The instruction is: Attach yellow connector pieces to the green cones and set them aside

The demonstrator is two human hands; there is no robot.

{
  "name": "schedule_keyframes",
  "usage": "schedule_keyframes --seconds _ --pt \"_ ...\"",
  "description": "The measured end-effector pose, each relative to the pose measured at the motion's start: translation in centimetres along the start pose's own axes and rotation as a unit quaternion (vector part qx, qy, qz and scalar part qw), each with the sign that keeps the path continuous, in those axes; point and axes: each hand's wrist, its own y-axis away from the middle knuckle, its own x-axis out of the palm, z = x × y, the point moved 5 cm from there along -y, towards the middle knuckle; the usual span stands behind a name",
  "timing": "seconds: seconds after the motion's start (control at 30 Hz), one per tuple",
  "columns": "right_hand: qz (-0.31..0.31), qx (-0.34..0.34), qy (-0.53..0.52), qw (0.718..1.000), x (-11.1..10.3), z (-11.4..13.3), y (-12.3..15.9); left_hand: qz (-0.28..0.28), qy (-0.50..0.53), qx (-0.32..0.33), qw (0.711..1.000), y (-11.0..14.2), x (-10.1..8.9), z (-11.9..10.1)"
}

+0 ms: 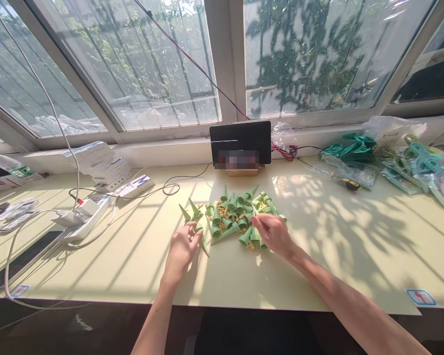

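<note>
Small green plastic cones [232, 230] lie in a pile in the middle of the table, with yellow-tan small pieces [222, 215] scattered among them. My left hand [183, 244] is at the pile's left side, thumb and fingers closed around a green cone [199, 228]. Another slim cone [204, 246] lies beside its thumb, and a pointed one [185, 213] stands just beyond the fingers. At the right side of the pile, my right hand [276, 234] is closed in a pinch; what it holds is too small to make out. Several cones sit under and behind it.
A black tablet [240, 140] stands behind the pile against the window sill. Cables, a power strip [91, 217] and white boxes [101, 162] occupy the left. Bagged teal and pink items [422, 162] and a yellow-black tape measure [351, 184] lie at the right.
</note>
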Motion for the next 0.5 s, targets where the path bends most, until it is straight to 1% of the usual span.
schedule_keyframes --seconds 0.1,0.2,0.27,0.33,0.4,0.47,0.5 --pt "0.0 0.0 0.001 1.0 0.0 0.0 0.0 -0.013 0.021 -0.006 1.0 0.1 -0.1 -0.3" --pt "0.0 -0.003 0.0 1.0 0.0 0.0 0.1 -0.012 0.044 -0.023 0.999 0.4 -0.3 -0.5" --pt "0.002 -0.001 -0.002 1.0 0.0 0.0 0.1 -0.016 0.061 -0.042 0.997 0.6 -0.6 -0.6" --pt "0.004 0.002 -0.004 1.0 0.1 0.0 0.1 -0.027 0.093 -0.047 0.994 0.8 -1.0 -1.1" --pt "0.006 0.003 -0.005 1.0 0.1 0.0 0.1 -0.037 0.145 -0.03 0.988 0.8 -1.6 -2.3" --pt "0.006 0.004 -0.007 1.0 0.1 0.1 0.1 -0.042 0.201 -0.008 0.979 0.7 -2.1 -4.2" --pt "0.006 0.005 -0.011 1.0 0.1 0.2 0.2 -0.036 0.227 -0.003 0.973 0.6 -2.2 -5.3"
